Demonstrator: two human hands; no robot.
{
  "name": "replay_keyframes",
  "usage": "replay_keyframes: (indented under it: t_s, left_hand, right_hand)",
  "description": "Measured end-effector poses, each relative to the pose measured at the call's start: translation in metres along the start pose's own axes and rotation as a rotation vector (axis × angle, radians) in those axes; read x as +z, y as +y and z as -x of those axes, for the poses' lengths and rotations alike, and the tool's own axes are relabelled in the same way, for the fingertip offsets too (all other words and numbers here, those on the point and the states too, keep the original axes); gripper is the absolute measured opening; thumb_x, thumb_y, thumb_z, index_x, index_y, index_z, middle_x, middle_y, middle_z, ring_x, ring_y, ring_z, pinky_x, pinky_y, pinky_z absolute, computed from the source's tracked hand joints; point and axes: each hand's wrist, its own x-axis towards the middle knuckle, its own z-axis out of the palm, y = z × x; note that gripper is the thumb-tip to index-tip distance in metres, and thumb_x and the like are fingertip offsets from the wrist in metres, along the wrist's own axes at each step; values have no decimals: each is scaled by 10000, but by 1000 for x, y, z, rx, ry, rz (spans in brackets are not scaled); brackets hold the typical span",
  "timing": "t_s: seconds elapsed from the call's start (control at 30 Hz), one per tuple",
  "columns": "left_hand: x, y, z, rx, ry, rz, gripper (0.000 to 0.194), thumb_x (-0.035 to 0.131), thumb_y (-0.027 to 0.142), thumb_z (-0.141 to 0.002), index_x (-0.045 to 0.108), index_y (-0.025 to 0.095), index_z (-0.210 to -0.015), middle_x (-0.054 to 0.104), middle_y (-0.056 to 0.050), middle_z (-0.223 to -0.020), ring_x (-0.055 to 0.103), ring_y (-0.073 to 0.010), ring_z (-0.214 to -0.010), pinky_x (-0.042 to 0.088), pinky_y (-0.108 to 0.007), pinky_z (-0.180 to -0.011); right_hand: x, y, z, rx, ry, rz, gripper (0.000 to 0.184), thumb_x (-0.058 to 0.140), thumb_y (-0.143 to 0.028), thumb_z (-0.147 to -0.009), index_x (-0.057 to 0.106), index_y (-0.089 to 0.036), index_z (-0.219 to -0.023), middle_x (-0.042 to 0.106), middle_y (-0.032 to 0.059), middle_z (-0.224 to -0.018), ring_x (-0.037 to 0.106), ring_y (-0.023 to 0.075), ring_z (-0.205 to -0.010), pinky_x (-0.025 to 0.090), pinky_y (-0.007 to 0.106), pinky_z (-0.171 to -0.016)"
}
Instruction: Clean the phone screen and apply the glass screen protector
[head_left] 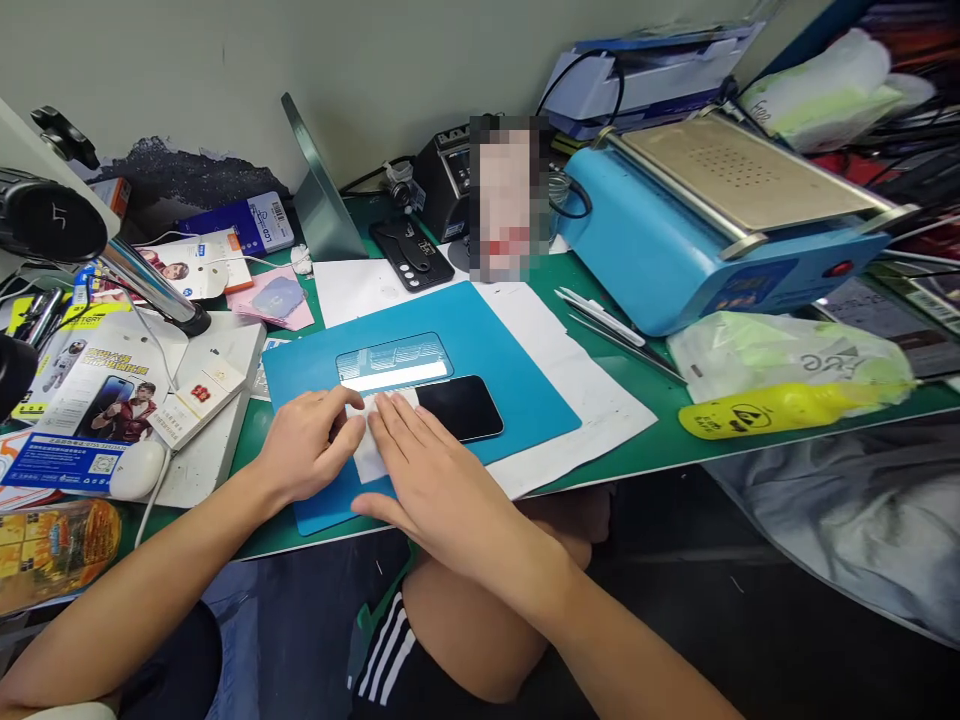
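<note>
A dark-screened phone [469, 405] lies flat on the blue mat [517, 385], its left part hidden under a white wipe [371, 460] and my right hand. My right hand [427, 470] is laid flat over the wipe, fingers stretched out together and thumb apart. At the phone's left end, my left hand [311, 440] has its fingers curled and thumb bent in, closed around that end; the exact contact is partly covered. Just behind the phone rests a clear screen protector [394, 360] with a dark outline and a white strip.
White paper [592, 400] lies under the mat. Tweezers [622, 335], a yellow bottle [780, 408] and a blue heating machine [660, 240] are on the right. A black phone case [411, 255] lies behind. Boxes, leaflets and a metal stand [154, 285] crowd the left.
</note>
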Motion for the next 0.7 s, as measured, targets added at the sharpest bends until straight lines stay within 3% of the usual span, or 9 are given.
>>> replay_keyframes:
  t_s: [0.1, 0.27, 0.47, 0.57, 0.7]
  left_hand:
    - [-2, -2, 0, 76, -37, 14, 246, 417, 283, -923, 611, 193, -1046, 610, 21, -669, 556, -190, -598, 422, -332, -659]
    - [-1, -6, 1, 122, -34, 48, 230, 361, 287, -904, 564, 204, -972, 607, 5, -681, 520, -192, -578, 407, -338, -632]
    - [0, -6, 3, 61, 63, 119, 267, 342, 384, -970, 543, 212, -934, 582, 8, -676, 514, -178, -576, 413, -329, -602]
    - [-1, -5, 3, 34, 80, 106, 321, 330, 438, -998, 547, 214, -919, 574, 12, -669, 493, -167, -557, 402, -324, -579]
    - [-1, -4, 2, 47, 82, 82, 359, 315, 459, -1017, 554, 214, -909, 569, 13, -661, 500, -167, -561, 400, -323, -579]
  right_hand:
    - [3, 0, -7, 25, 1, -31, 1019, 433, -727, -989, 339, 91, -1590, 253, 308, -1681, 256, 418, -1596, 330, 563, -1284]
    - [-3, -4, 9, 31, 1, -32, 980, 376, -714, -1012, 365, 80, -1586, 217, 327, -1685, 221, 459, -1597, 330, 666, -1245]
    - [2, -3, -12, 58, 39, -80, 989, 407, -698, -1018, 319, 97, -1599, 183, 317, -1700, 173, 406, -1620, 292, 553, -1298]
    - [10, 8, -23, 48, -4, -125, 997, 409, -711, -1015, 289, 73, -1619, 131, 293, -1720, 96, 369, -1639, 249, 550, -1314]
    - [11, 40, -17, 70, -47, -142, 1024, 374, -735, -1012, 237, 65, -1636, 80, 296, -1723, 48, 365, -1642, 205, 596, -1316]
